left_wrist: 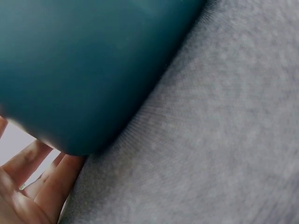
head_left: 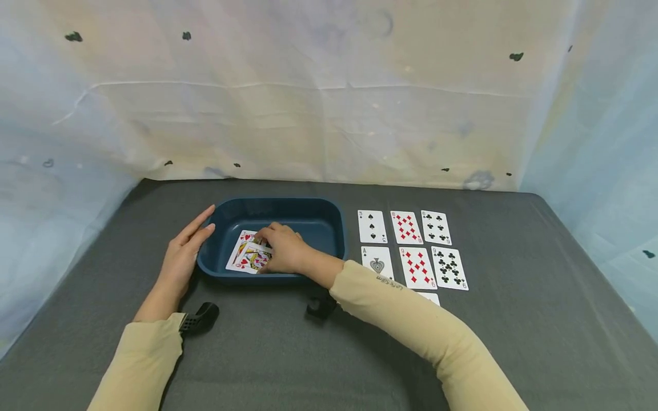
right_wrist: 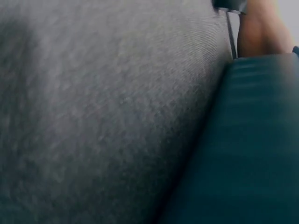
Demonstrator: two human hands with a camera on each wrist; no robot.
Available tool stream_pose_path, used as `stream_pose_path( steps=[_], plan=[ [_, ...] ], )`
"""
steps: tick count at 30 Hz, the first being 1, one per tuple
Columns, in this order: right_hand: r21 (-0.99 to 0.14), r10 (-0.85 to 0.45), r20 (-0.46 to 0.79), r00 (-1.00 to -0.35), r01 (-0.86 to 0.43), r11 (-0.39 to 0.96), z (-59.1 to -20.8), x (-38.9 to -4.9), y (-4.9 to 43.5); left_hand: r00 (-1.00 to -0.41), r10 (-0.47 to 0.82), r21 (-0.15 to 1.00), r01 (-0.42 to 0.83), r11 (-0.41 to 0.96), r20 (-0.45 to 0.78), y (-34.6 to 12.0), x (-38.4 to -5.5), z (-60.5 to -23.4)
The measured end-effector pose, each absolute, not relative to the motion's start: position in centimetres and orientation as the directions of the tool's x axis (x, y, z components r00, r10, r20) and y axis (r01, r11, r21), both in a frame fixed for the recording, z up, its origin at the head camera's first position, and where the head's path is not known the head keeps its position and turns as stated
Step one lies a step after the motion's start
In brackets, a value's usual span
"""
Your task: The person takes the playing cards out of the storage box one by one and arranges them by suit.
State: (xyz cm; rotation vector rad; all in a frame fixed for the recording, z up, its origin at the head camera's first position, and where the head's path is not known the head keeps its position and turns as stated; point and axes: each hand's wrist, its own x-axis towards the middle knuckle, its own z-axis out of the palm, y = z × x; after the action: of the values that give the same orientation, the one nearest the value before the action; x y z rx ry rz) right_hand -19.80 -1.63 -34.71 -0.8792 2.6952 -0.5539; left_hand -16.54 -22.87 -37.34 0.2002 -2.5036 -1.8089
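Observation:
A dark blue tray [head_left: 277, 204] sits on the grey cloth, with a few overlapping face cards [head_left: 237, 260] lying face up at its left end. My right hand [head_left: 285, 251] reaches over the near rim into it. Thumb and curled fingers grip the top playing card [head_left: 252, 258], covering its right part. At the left end, my left hand [head_left: 180, 257] rests against the tray's side with fingers extended. The left wrist view shows those fingers [left_wrist: 58, 186] at the tray's rounded corner. In the right wrist view the tray wall [right_wrist: 252, 140] appears, but not the right hand's fingers.
Right of the tray, face-up cards lie in rows, among them a three of spades [head_left: 372, 227], a nine of diamonds [head_left: 417, 268] and a nine of clubs [head_left: 449, 268]. My right sleeve [head_left: 401, 314] partly covers the nearest ones. A pale curtain [head_left: 329, 114] hangs behind the table.

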Motion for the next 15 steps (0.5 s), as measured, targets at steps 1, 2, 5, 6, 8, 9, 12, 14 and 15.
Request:
stream_pose_path(
  steps=[1, 2, 5, 6, 8, 9, 12, 14, 15],
  plan=[
    [-0.395, -0.608, -0.119, -0.785, -0.524, 0.754, -34.65, -19.7, -1.63, -0.991, -0.131, 0.949, -0.076, 0.307, -0.037, -22.84, -16.56, -37.35],
    [-0.382, -0.608, -0.119, -0.785, -0.529, 0.758, -34.62, -19.65, -1.65, -0.991, -0.131, 0.949, -0.075, 0.308, -0.036, -22.82, -16.58, -37.35],
    [-0.374, -0.598, -0.13, -0.791, -0.519, 0.768, -34.46, -19.55, -1.63, -0.991, -0.133, 0.949, -0.074, 0.307, -0.034, -22.82, -16.6, -37.36],
    [-0.383, -0.584, -0.137, -0.8, -0.501, 0.776, -34.41, -19.53, -1.6, -0.991, -0.131, 0.949, -0.073, 0.306, -0.034, -22.82, -16.63, -37.4],
    [-0.412, -0.546, -0.155, -0.823, -0.448, 0.794, -34.34, -19.51, -1.52, -0.991, -0.129, 0.949, -0.072, 0.307, -0.034, -22.83, -16.6, -37.44],
    [-0.426, -0.518, -0.167, -0.839, -0.412, 0.805, -34.34, -19.5, -1.47, -0.991, -0.126, 0.949, -0.072, 0.306, -0.035, -22.84, -16.58, -37.46],
    [-0.453, -0.415, -0.176, -0.892, -0.301, 0.839, -34.33, -19.49, -1.34, -0.992, -0.122, 0.949, -0.073, 0.308, -0.036, -22.87, -16.55, -37.57],
    [-0.452, -0.352, -0.162, -0.922, -0.248, 0.857, -34.32, -19.51, -1.27, -0.992, -0.124, 0.949, -0.075, 0.306, -0.039, -22.88, -16.59, -37.65],
    [-0.449, -0.318, -0.153, -0.936, -0.221, 0.866, -34.34, -19.56, -1.26, -0.991, -0.125, 0.949, -0.077, 0.306, -0.04, -22.89, -16.6, -37.69]
  ],
)
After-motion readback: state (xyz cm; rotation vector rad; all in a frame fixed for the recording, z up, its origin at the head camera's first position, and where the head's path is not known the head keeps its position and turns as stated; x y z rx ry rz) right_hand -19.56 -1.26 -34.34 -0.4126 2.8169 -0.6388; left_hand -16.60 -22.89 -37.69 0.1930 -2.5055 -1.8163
